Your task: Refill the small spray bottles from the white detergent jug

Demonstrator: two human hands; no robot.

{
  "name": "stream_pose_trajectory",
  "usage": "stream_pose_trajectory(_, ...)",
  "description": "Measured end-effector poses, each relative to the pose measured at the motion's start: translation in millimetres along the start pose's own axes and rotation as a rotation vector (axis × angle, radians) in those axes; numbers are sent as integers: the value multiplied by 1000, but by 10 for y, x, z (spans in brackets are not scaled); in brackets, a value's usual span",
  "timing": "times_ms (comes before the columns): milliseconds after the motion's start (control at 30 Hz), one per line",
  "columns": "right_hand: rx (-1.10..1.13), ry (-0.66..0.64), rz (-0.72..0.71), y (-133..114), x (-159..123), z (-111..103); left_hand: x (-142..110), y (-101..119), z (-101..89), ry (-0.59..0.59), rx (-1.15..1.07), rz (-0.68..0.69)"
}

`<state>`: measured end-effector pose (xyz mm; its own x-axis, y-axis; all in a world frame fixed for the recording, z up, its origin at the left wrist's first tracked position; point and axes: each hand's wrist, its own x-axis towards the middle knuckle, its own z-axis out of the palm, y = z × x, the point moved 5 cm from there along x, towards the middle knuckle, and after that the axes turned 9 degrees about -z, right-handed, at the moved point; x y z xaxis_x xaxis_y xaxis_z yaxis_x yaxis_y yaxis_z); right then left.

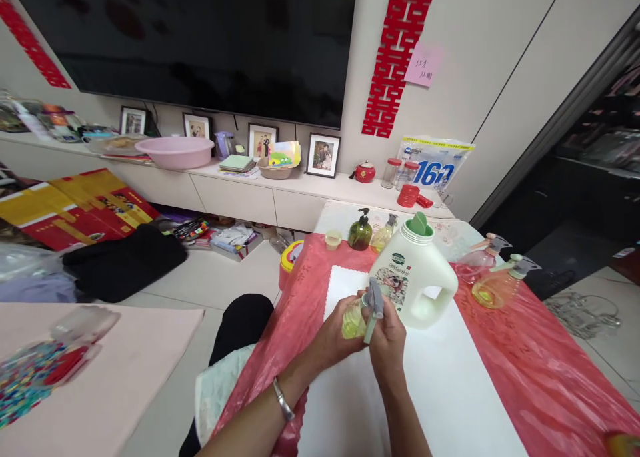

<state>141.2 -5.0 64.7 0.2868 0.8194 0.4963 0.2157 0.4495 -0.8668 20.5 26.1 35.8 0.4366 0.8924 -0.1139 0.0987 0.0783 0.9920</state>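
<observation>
Just on the near side of the jug [413,280], the left hand [334,334] curls its fingers around a small bottle [353,321] of yellow-green liquid, while the right hand [391,334] grips the sprayer [375,302] at its top; some fingertips are hidden. Whether the sprayer is screwed tight cannot be told. If it is loose, a tilt or squeeze could spill liquid; a slick grip could let the bottle slip. An elbow or knuckle striking the jug, whose green spout [421,222] is exposed, might topple it. Beneath the jug lies a white sheet [435,390] over a wrinkled red cover [540,350]. Right of the jug stand a pink sprayer bottle [475,265] and a yellow one [493,292]; to its left, beyond, a green pump bottle [361,234] and a cup [333,240]. Farther behind the jug runs a cabinet [240,200] beneath a television [215,50].
</observation>
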Motion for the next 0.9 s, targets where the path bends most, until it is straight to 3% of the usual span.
stream_pose_trajectory(167,-55,32,-36,53,-55,-11,-26,-19,-41,46,86,-22)
stream_pose_trajectory(333,-115,73,-116,190,-78,-4,-191,151,-148,191,103,156)
stream_pose_trajectory(467,-100,152,-148,305,-83,-29,-277,281,-121,225,10,265)
stream_pose_trajectory(700,49,106,-154,654,-136,-35,-156,185,-13,248,-189,251)
stream_pose_trajectory(900,-24,220,-152,541,-166,61,-77,140,17,265,-237,212)
